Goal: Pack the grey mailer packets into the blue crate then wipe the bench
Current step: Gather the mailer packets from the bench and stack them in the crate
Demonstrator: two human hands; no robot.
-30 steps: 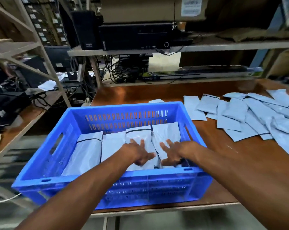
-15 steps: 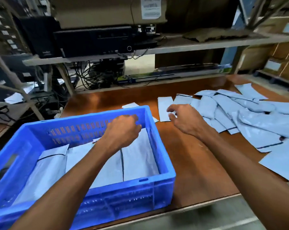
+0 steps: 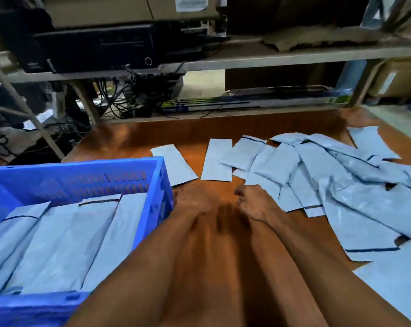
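Head view, left hand (image 3: 192, 199) by blue crate (image 3: 162, 178), right hand (image 3: 255, 205) by packets (image 3: 341, 185)

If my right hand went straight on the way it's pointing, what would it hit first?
Most likely the lone flat grey packet lying on the bench just beyond the right hand, though blur makes depth uncertain.

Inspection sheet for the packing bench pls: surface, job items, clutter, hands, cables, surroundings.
surface: brown bench, partly covered by packets.
job's things: blue crate at left, packed packets in a row inside; loose packets heaped to its right; no cloth seen.
clutter: nothing seen.
hands: left hand blurred beside crate; right hand at heap's edge; grips unclear.
cables: black tangle under the back shelf.
surroundings: black equipment on the shelf.
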